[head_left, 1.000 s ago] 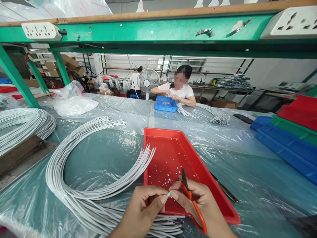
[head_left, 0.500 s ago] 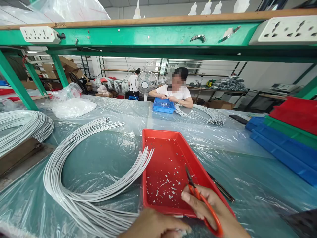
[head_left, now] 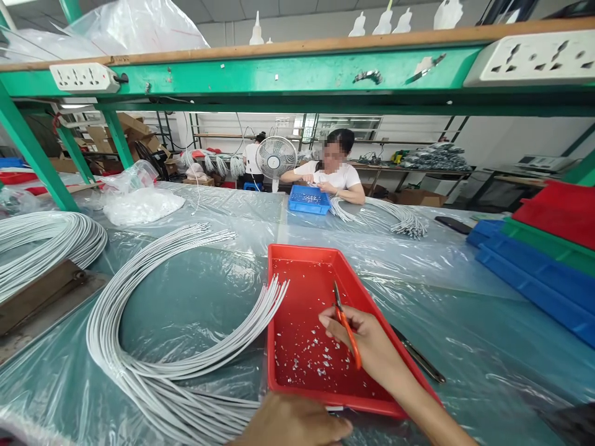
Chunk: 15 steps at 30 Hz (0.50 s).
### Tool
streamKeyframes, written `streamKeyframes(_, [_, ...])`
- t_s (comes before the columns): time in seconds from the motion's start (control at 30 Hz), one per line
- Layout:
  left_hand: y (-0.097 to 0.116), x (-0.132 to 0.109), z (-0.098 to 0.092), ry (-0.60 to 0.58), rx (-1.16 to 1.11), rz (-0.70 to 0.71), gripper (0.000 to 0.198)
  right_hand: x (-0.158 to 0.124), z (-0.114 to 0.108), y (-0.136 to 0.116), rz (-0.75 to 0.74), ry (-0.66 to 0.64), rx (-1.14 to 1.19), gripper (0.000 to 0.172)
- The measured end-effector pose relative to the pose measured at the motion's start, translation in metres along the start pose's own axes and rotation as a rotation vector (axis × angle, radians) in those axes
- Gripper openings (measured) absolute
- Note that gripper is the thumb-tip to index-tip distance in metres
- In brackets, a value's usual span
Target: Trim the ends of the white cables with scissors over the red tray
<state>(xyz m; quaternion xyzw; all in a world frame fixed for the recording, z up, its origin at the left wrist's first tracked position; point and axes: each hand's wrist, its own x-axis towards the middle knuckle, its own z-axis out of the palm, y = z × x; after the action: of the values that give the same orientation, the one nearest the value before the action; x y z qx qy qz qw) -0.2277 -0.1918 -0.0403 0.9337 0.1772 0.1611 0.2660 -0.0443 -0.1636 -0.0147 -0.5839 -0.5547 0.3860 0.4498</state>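
Note:
My right hand grips orange-handled scissors over a red tray, their dark blades pointing up and away. Small pale scraps lie scattered across the tray's floor. At the tray's near-left corner, my left hand has its fingers curled and pressed together; what they hold is hidden. A looped bundle of white cables lies to the left. One set of its ends rests over the tray's left rim, and the other runs behind my left hand. A pale cable tip shows beyond that hand.
A dark slim tool lies right of the tray. Stacked bins stand at the right, another cable coil at the left beside a metal block. A co-worker sits across, behind a blue tray. A green shelf beam crosses above.
My right hand has moved forward and left with the scissors, farther over the red tray. My left hand stays near the tray's front edge, its fingers now turned down more. The view has shifted slightly.

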Motion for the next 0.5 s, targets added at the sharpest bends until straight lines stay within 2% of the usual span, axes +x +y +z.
streamKeyframes(0.1, [0.004, 0.004, -0.025, 0.076, 0.019, -0.107, 0.028, 0.028, 0.008, 0.005, -0.011, -0.012, -0.011, 0.024])
streamKeyframes(0.2, [0.009, 0.007, -0.041, 0.134, 0.008, -0.188, 0.028, 0.052, 0.017, 0.007, 0.037, -0.068, -0.024, 0.025])
streamKeyframes(0.5, [0.000, 0.020, -0.052, 0.282, -0.001, -0.282, 0.028, 0.082, 0.042, 0.015, 0.165, -0.070, -0.091, 0.023])
